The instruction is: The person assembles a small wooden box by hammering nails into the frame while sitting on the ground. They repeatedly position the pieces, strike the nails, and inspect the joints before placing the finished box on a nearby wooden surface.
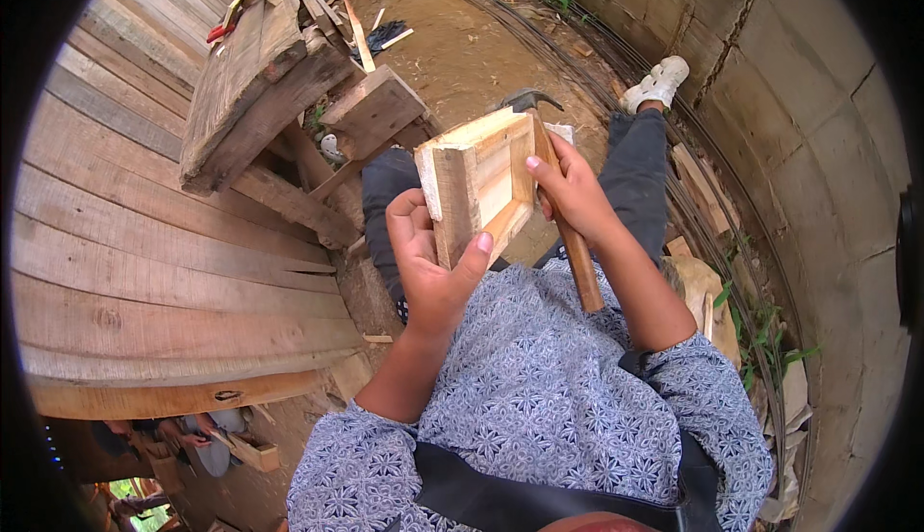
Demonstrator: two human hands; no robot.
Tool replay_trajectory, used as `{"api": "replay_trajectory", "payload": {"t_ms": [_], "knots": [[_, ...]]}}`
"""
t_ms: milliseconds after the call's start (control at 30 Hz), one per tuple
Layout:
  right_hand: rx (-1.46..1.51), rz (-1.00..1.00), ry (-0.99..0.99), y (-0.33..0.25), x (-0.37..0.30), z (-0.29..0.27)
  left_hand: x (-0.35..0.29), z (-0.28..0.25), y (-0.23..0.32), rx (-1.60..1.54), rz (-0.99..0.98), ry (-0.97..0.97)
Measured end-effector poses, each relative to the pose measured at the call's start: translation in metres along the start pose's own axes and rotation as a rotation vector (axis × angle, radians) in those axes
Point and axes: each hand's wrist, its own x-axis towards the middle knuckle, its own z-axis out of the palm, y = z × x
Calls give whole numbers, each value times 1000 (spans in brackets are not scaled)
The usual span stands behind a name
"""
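Observation:
In front of my chest a small, shallow wooden box is held tilted, its open side facing me. My left hand is closed round its lower left corner, the thumb on the near edge. My right hand grips the wooden handle of a claw hammer against the box's right side. The dark hammer head shows beyond the box's far right corner, and the handle end points toward me. Some right fingers are hidden behind the handle and box.
A rough wooden workbench with offcuts stands ahead on the left, beside a plank wall. A block wall curves along the right, with cables and wood scraps at its foot. Another person's hand shows at the lower left.

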Motion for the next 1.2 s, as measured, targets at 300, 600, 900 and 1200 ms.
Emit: {"api": "replay_trajectory", "payload": {"t_ms": [300,600,900,1200], "knots": [[42,51,52,17,9,15,-2,-6,-17,38,41,-122],[-15,130,46,33,14,18,16,-30,-14,115,-25,-9],[-21,53,-15,-2,-5,16,33,-67,-9,45,-6,167],[43,-72,-23,-21,-15,12,29,-60,-3,8,31,178]]}}
